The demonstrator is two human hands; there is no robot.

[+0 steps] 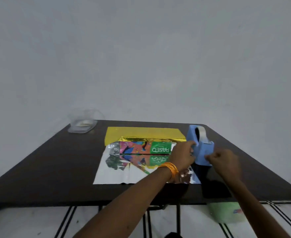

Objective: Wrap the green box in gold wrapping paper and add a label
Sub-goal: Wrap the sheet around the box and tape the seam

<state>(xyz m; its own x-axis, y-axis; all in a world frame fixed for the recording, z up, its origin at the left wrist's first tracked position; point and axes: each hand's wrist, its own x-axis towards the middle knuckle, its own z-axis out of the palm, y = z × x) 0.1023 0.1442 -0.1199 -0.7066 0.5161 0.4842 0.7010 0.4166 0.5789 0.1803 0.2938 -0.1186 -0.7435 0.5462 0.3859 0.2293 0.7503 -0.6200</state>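
Observation:
The green box [160,147], colourfully printed on its left part, lies on the gold wrapping paper [141,133] in the middle of the dark table [55,165]. The paper's far flap is folded partly over the box, and its silvery inner side [117,176] mirrors the box toward me. A blue tape dispenser [201,143] stands right of the box. My left hand [182,156], orange bangles on its wrist, grips the dispenser's left side. My right hand [222,159] has curled fingers at the dispenser's front end; what it pinches is too small to see.
A clear plastic container [82,123] stands at the table's far left corner. A pale green object [227,213] sits below the table's near edge on the right. A plain wall rises behind the table, and a tiled floor shows under it.

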